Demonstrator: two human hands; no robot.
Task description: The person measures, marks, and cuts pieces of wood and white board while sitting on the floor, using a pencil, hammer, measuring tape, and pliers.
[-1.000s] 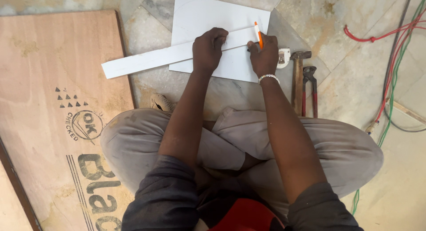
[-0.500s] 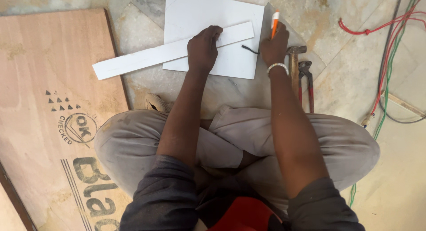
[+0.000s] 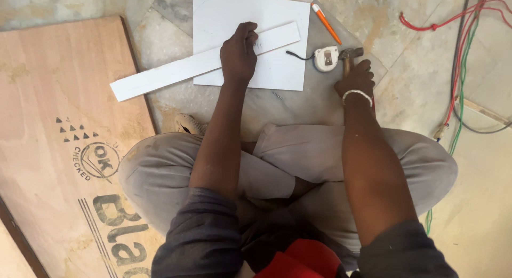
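The long white strip (image 3: 202,64) lies slantwise over the white sheet (image 3: 250,38) on the stone floor (image 3: 405,96), pinned under the left hand (image 3: 238,56), whose grip is pressed flat and curled on the strip rather than closed round it. A moment ago the right hand held the orange pencil (image 3: 325,22) against the strip's edge; now that pencil lies loose on the floor beside the sheet's upper right corner, and the right hand (image 3: 354,78) has dropped onto the hammer (image 3: 350,54), its grip folded over the handle just below the head. So the marking looks finished while the strip is kept in place. Between sheet and hammer sits a small white tape measure (image 3: 326,58). The hammer's handle is hidden under the hand and forearm, any pencil line on the sheet is too faint to make out, and the sheet's top edge is cut off. A plywood board (image 3: 64,107) lies to the left, coloured wires (image 3: 458,38) to the right.
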